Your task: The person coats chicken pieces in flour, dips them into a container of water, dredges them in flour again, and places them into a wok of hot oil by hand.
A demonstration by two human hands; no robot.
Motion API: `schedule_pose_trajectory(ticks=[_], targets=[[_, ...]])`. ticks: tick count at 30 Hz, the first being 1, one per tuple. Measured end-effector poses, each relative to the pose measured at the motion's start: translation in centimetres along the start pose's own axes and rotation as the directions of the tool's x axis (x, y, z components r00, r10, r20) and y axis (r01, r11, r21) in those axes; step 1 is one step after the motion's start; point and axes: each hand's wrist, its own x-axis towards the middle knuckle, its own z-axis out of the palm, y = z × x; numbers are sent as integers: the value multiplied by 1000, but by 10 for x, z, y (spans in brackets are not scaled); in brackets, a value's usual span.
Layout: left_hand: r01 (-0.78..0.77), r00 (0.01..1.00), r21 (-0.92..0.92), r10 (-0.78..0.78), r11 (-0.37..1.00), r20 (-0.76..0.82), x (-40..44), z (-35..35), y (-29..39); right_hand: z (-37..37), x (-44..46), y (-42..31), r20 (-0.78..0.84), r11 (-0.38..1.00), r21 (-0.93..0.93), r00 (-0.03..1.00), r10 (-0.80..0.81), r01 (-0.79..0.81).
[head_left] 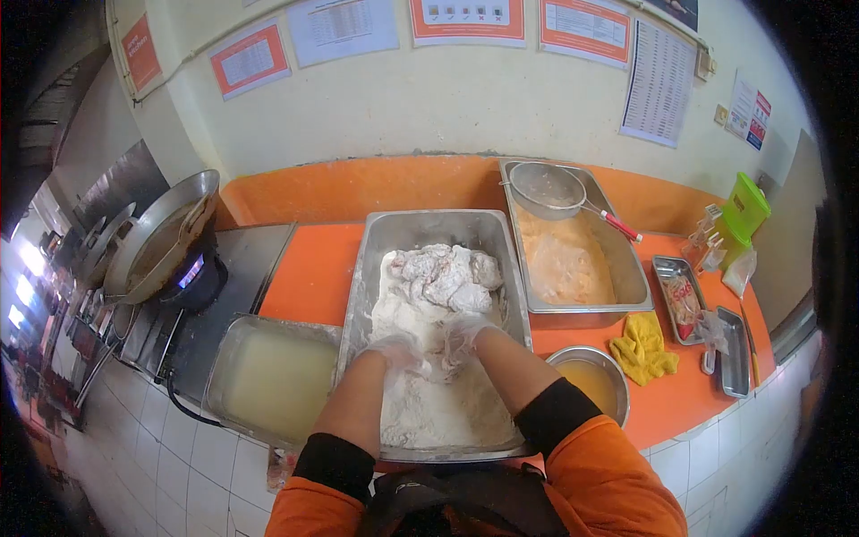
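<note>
A deep steel tray (358,295) holds white flour (429,421). Both my hands are down in the flour, in clear plastic gloves dusted white. My left hand (403,353) and my right hand (461,338) lie close together, angled inward. Flour and blur hide the fingers, and I cannot tell whether they grip the floury lump between them. Just beyond my hands, several flour-coated pieces that look like chicken (447,276) are heaped at the tray's far end.
On the left are a pan of cloudy pale liquid (277,376) and a wok (165,237) on a lit burner. To the right stand a tray of orange mixture (573,268) with a strainer (548,186) on it, a bowl of yellow liquid (586,380), a yellow cloth (642,349) and small trays (734,353).
</note>
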Motion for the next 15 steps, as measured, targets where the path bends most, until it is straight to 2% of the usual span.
schedule_pose_trajectory(ticks=[3, 6, 9, 11, 12, 13, 14, 15], targets=[[33, 999, 222, -25, 975, -38, 13, 17, 13, 16, 13, -18, 110, 995, -81, 991, 73, -65], [51, 998, 255, -42, 966, -42, 33, 34, 5, 38, 33, -13, 160, 991, 2, 979, 129, -131], [-24, 1000, 331, 25, 943, 1, 12, 15, 18, 31, 23, -10, 74, 994, 50, 993, -96, 92], [-54, 996, 268, 73, 962, -59, 27, 15, -6, 38, 29, 12, 15, 917, 327, 969, -245, 227], [-71, 992, 228, 93, 971, -85, 37, 21, -24, 36, 26, 12, 66, 873, 455, 971, -231, 177], [-184, 982, 62, 186, 981, -39, 49, 28, -46, 34, 24, 12, 117, 814, 570, 969, -216, 113], [-284, 959, -106, 285, 953, -12, 62, 34, -70, 14, 14, 2, 259, 760, 647, 957, -132, -70], [-287, 956, -154, 293, 945, 14, 60, 34, -73, 3, 10, -4, 401, 681, 687, 914, -63, -254]])
